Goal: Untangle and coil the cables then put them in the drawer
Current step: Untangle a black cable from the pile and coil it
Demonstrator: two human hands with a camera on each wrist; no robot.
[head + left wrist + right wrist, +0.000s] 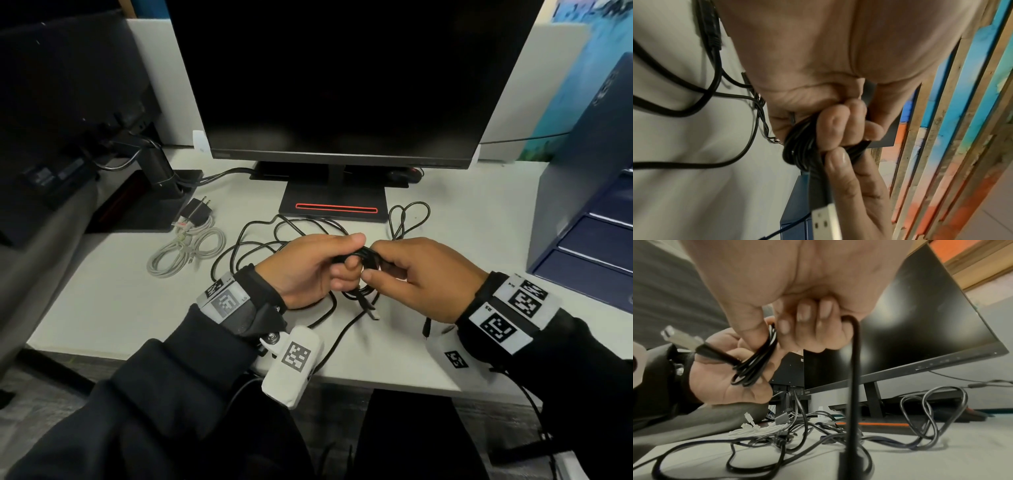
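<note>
Fingers of both hands curl round one black cable coil (360,257), held above the desk (102,301). The left hand (308,270) grips the bundle between thumb and fingers; the right hand (421,274) pinches its other side. One USB plug (826,224) juts from the coil, clear only in the wrist views. Beyond the fingertips lie loose black cables (260,240); left of them, one white cable (188,251) and one charger (196,209). Farther off stands one monitor (342,85); right of the right hand, one blue drawer unit (589,205), whose drawers show only in the head view.
</note>
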